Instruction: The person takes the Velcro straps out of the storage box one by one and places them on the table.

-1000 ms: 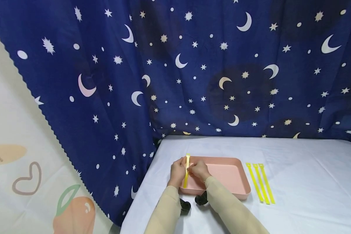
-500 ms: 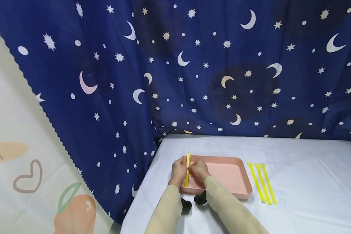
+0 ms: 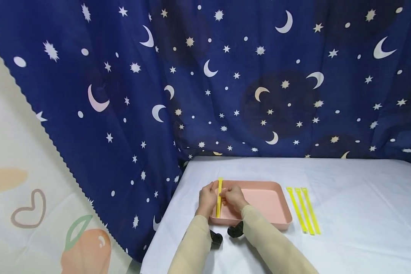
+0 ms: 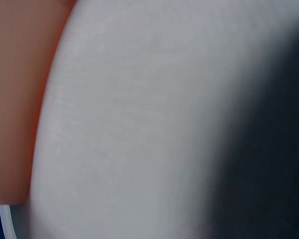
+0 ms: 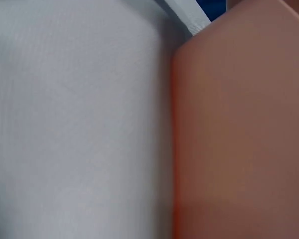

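Note:
A flat yellow cable tie (image 3: 219,207) with a wider head stands lengthwise over the left end of a pink tray (image 3: 265,203). My left hand (image 3: 207,199), at the tray's left rim, holds the tie from its left side; its fingertips are partly hidden. From the right, my right hand (image 3: 234,197) pinches the same tie near its middle with curled fingers. Neither wrist view shows the fingers at work. The tray's outer wall (image 4: 12,109) fills the left of the left wrist view, and the right wrist view has its wall (image 5: 244,129) on the right.
Right of the tray, three more yellow cable ties (image 3: 303,210) lie side by side on the white tablecloth (image 3: 363,205). A dark blue curtain (image 3: 233,99) with moons and stars hangs behind the table. Black wrist devices (image 3: 235,230) sit beneath the forearms, close to the tray's front wall.
The head view has shifted slightly. Both hands stay at the yellow cable tie, with only small finger movements, and the tray and the other ties lie as before.

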